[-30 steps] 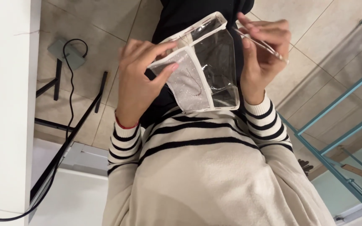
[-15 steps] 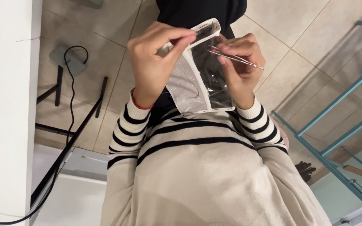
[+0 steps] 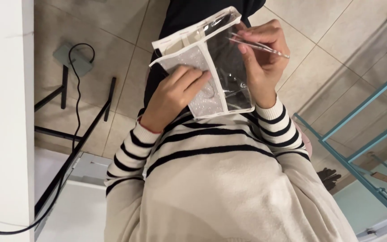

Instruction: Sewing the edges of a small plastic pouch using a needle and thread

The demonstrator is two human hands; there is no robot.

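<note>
Right hand grip: right hand (image 3: 263, 62) curls around the right edge of a clear plastic zip pouch with white trim and a glittery silver panel (image 3: 211, 67); thumb and forefinger are pinched shut on a thin clear rod-like tool (image 3: 258, 46) lying across the pouch's upper right.
Left hand grip: left hand (image 3: 175, 96) lies flat on the glittery panel, fingers spread and pressing, thumb hidden; whether it clasps the lower edge cannot be told.
Pouch position: held up before the chest, tilted, above the cream jumper with black stripes (image 3: 211, 179); dark trousers show through the clear half.
Contents: small items inside, too blurred to name.
Around, left: white tabletop edge (image 3: 3, 112), black metal frame (image 3: 75, 143), black cable (image 3: 75, 67) running to a grey floor box (image 3: 72, 58) on beige tiles.
Around, right: teal metal rack (image 3: 359, 148).
In the way: left fingers cover part of the silver panel; right fingers hide the pouch's right seam.
Change from half a second ago: left hand has dropped from the pouch's top edge to its face; pouch now tilts flatter; the tool stays pinched.
</note>
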